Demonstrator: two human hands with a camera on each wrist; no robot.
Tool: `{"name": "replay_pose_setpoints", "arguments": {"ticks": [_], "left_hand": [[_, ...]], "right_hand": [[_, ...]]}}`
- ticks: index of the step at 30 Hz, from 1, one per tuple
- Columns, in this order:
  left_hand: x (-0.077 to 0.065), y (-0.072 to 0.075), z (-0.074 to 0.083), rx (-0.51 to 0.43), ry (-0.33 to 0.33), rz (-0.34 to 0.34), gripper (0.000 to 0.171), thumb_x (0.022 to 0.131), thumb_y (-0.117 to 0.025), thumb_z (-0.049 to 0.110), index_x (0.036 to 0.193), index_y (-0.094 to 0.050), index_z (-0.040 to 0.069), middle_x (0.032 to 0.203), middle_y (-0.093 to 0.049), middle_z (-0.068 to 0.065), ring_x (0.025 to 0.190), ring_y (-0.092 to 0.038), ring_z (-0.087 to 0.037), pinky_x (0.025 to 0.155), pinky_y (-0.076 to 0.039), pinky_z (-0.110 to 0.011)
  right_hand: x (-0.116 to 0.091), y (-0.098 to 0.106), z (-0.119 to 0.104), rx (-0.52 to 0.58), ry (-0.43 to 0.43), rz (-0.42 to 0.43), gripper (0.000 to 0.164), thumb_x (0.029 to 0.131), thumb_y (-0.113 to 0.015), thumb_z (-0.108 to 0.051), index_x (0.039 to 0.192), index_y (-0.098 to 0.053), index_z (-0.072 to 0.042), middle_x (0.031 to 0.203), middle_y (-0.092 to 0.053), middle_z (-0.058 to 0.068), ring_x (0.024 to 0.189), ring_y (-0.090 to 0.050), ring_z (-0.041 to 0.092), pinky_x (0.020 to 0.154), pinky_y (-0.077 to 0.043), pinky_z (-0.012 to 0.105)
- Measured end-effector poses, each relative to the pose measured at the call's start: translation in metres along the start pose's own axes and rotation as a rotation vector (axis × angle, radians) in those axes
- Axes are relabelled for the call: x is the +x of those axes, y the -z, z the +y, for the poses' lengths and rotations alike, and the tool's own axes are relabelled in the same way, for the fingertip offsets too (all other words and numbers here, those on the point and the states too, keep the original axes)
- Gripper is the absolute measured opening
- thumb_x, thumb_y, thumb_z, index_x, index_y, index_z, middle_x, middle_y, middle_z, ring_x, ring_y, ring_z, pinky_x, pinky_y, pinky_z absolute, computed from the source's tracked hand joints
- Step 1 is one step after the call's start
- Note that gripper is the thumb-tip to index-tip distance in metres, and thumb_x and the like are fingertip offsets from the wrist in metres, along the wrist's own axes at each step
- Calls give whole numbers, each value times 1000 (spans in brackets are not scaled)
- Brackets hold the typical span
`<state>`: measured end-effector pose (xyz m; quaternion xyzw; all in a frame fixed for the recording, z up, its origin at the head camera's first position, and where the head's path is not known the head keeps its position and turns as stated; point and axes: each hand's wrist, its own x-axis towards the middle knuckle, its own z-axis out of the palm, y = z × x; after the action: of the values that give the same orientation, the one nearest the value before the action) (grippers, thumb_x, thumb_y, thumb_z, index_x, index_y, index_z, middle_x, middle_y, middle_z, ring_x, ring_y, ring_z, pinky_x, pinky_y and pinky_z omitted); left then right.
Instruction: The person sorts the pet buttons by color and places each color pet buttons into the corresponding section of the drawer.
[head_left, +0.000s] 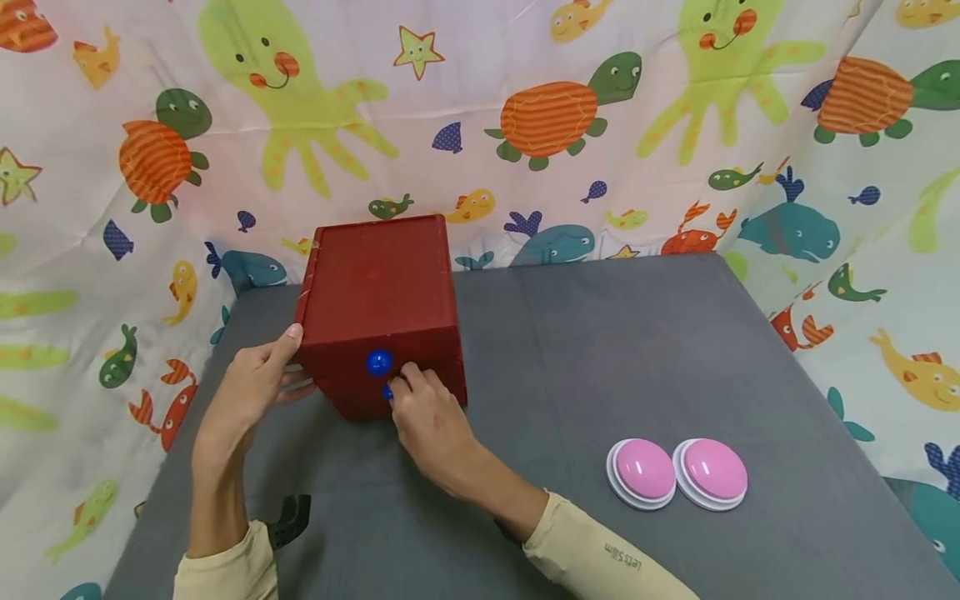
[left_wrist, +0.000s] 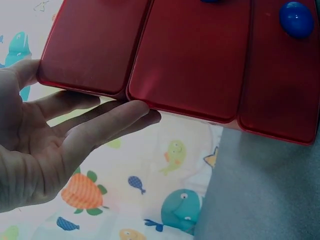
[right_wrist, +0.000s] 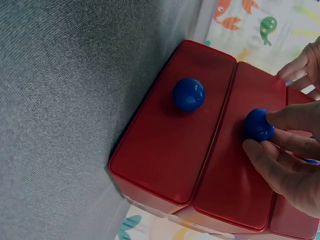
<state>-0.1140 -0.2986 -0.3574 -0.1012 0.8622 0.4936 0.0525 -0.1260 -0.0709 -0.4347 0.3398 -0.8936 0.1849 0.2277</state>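
A red drawer box [head_left: 378, 283] stands on the grey table, its front bearing three drawers with round blue knobs. My right hand [head_left: 435, 421] pinches the middle blue knob [right_wrist: 258, 125] between thumb and fingers. Above it in the head view is the top knob [head_left: 379, 362]; the bottom knob [right_wrist: 189, 94] shows in the right wrist view. My left hand [head_left: 251, 387] steadies the box's left side, thumb at the top edge and fingers extended along the side, as the left wrist view also shows. All three drawer fronts [left_wrist: 190, 60] look about flush.
Two pink push buttons with white bases, a left one [head_left: 645, 471] and a right one [head_left: 712, 471], sit side by side on the grey table [head_left: 585, 350], to the right. A cloth [head_left: 465, 50] printed with sea animals hangs behind and along the sides.
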Motion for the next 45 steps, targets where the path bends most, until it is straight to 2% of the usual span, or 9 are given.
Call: {"name": "replay_pose_setpoints", "arguments": {"ticks": [4,9,14,17,20,24,29,36,45], "left_hand": [[0,0,-1,6,-6,10,83,108,-34,63,163,-31,1,160,-43,-31,134,-59,-50,94,-58,-42],[2,0,-1,24,-8,17,84,107,-34,64,163,-32,1,161,-43,-29,133,-60,-47,98,-55,-41],[2,-1,1,16,-15,24,85,107,-34,64,162,-32,0,160,-44,-30,132,-61,-47,99,-53,-41],[-1,-3,1,30,-18,39,84,108,-33,63,161,-32,-2,159,-44,-31,131,-61,-48,98,-54,-41],[-1,-4,1,42,-24,44,85,108,-32,63,161,-32,-2,159,-44,-32,131,-61,-48,98,-54,-42],[0,-4,0,49,-29,41,86,107,-32,64,161,-33,-2,158,-45,-33,130,-62,-48,98,-54,-43],[0,-4,0,49,-35,45,85,108,-32,64,161,-33,-3,158,-46,-33,130,-62,-48,97,-54,-43],[-2,-3,1,60,-49,57,84,108,-32,63,160,-35,-3,157,-46,-33,129,-62,-49,97,-54,-45],[-1,-3,-2,57,-40,40,86,108,-32,64,161,-32,-3,159,-44,-33,132,-60,-49,98,-53,-43]], "right_hand": [[0,0,1,30,0,0,11,97,-75,-15,106,-74,-8,97,-63,3,80,-62,17,69,-62,24],[-4,-3,13,179,-71,-21,21,95,-78,-17,111,-70,-8,102,-71,4,88,-72,17,76,-65,29],[-14,-14,26,281,-159,-146,19,94,-79,-14,111,-72,-8,105,-77,4,91,-76,15,77,-65,32],[-18,-24,27,289,-145,-233,23,95,-77,-11,117,-73,-8,107,-77,5,92,-77,16,76,-66,33],[-19,-31,25,299,-120,-265,24,95,-76,-10,119,-73,-10,103,-76,5,90,-75,16,71,-64,33],[-17,-35,21,262,-116,-268,21,96,-76,-11,117,-75,-14,97,-75,4,85,-73,17,65,-61,33],[-17,-40,18,213,-121,-258,14,97,-75,-16,111,-75,-16,93,-74,3,86,-74,19,67,-62,37],[-17,-41,16,216,-111,-233,8,97,-75,-15,105,-74,-14,89,-74,3,83,-75,19,65,-62,34],[-26,-33,9,262,-110,-270,18,98,-74,-15,115,-78,-11,100,-80,2,88,-76,12,70,-63,25]]}}
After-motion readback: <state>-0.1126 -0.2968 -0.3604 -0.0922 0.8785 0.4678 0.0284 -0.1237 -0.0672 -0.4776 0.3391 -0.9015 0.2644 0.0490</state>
